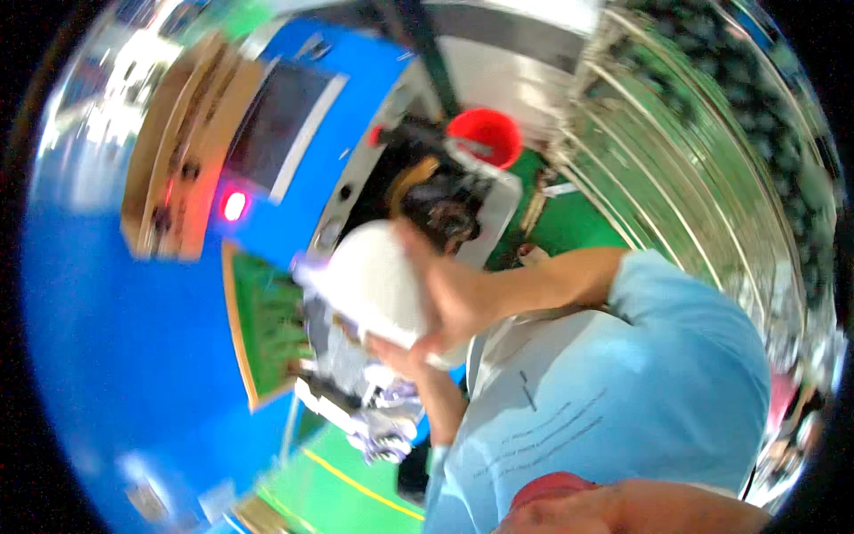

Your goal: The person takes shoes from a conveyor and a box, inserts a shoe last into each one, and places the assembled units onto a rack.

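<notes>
Both my hands are on a smooth white rounded piece, shaped like a dome. Motion blurs it, so its exact kind cannot be made out. Along its upper right side lies my right hand, its fingers partly hidden against the surface. From below, my left hand grips the lower edge. Beyond the piece is a machine with a dark, cluttered opening. Crumpled white and purple material lies below the hands.
A red bucket stands beside the machine. Cardboard boxes and a dark panel rest on a blue surface, near a glowing red light. A metal rack rises on the right over green floor.
</notes>
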Available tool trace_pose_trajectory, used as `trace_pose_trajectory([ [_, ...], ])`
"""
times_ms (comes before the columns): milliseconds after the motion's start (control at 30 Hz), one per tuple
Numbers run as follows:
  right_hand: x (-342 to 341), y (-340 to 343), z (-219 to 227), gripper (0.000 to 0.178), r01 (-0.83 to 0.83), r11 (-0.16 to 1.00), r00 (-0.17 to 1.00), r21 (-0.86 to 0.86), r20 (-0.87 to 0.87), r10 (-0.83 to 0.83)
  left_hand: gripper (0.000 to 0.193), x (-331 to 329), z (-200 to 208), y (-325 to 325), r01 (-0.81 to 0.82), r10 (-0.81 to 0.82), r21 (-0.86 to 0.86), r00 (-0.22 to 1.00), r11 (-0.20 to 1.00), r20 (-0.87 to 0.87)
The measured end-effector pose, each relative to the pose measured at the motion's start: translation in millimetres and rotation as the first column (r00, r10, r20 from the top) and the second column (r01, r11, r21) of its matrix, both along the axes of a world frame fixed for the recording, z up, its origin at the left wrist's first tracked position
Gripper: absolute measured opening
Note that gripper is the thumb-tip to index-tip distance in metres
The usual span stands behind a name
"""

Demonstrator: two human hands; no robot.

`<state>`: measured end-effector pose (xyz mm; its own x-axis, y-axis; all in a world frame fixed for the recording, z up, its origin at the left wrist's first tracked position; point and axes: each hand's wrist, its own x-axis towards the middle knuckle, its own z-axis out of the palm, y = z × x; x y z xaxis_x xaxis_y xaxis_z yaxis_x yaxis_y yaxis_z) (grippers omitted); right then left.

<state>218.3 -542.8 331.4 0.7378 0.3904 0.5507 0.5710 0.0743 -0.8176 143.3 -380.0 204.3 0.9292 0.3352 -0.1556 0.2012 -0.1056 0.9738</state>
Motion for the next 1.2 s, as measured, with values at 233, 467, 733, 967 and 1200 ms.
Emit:
trace_pose_trajectory([
  [233, 28.6, -115.9, -26.7, 0.124, 0.005, 0.963, 0.986, -0.269, -0.161, -0.050, 0.025, 25.5, 53.8, -81.5, 0.048, -0.242, 0.710, 0.955, 0.702, 0.174],
  [467, 35.7, -163.4, -112.5, 0.109, 0.049, 0.804, 0.189, 0.592, -0.796, 0.575, 0.044, 17.1, 3.6, -74.7, -0.079, 0.024, -0.866, 0.997, 0.493, -0.077],
  [733, 39.4, -197.6, -117.4, 0.102, -0.152, 0.853, 0.100, 0.499, -0.851, 0.515, 0.065, 28.8, 18.8, -119.3, -0.127, -0.215, -0.883, 0.945, 0.452, -0.247],
  [967, 40.6, -181.3, -107.1, 0.102, -0.113, 0.916, 0.191, 0.384, -0.897, 0.400, 0.052, 18.9, -28.3, -110.7, 0.169, -0.176, -0.055, 0.969, 0.984, -0.173],
  [1200, 88.9, -160.9, -117.1, 0.111, -0.122, 0.981, 0.715, -0.153, -0.699, -0.020, 0.042, 16.6, -15.3, -84.5, 0.187, -0.161, 0.092, 0.958, 0.978, -0.236],
])
